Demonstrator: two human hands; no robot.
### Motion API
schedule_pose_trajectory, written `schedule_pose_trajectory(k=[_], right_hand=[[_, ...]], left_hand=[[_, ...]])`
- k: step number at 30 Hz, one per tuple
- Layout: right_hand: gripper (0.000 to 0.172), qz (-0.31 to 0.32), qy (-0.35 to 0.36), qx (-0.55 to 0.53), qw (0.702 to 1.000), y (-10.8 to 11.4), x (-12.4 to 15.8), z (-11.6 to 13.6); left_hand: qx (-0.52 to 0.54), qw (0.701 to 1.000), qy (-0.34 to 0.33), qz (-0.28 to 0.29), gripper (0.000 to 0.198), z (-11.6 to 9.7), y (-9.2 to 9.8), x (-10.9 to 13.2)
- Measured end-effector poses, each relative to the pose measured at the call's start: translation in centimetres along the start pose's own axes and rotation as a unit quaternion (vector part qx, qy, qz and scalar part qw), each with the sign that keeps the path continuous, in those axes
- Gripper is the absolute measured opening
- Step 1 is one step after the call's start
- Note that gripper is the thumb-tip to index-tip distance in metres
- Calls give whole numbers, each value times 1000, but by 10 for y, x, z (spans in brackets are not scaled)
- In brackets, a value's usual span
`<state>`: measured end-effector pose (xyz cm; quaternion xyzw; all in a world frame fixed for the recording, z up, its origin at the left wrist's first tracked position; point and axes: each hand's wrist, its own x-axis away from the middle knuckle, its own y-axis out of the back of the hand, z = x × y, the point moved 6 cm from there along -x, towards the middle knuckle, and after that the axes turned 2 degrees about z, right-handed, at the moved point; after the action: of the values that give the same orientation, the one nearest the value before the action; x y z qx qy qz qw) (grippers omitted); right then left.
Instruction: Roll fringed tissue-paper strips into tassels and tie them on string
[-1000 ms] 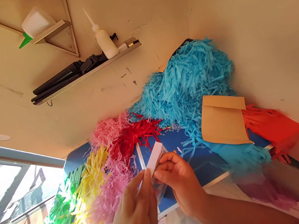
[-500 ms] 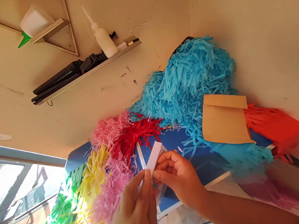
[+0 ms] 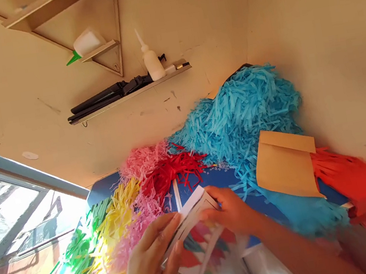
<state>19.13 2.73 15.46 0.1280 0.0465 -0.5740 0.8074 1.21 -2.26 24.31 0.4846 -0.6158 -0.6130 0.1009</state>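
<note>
Pinching a white-bordered packet point(image 3: 191, 258) by its left side between thumb and fingers, the left hand point(image 3: 154, 259) holds it tilted, near centre; the right hand point(image 3: 233, 212) pinches its far right corner. Farther off, red strips point(image 3: 161, 177) lie left of shredded blue paper point(image 3: 244, 111).

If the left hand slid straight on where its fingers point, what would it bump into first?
The left hand would probably meet the right hand, at the upper end of the white-edged item both hold; depth is unclear.
</note>
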Motion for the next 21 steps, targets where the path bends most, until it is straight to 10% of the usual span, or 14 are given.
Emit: schedule_pose_trajectory(k=[7,21], right_hand=[[32,16,-34,138,990,-16,15,18],[40,15,-48,161,986,-22,32,-6]], left_hand=[[-75,981,54,173,39,9,-11,-4],[32,963,133,232,41,10,-51,16]])
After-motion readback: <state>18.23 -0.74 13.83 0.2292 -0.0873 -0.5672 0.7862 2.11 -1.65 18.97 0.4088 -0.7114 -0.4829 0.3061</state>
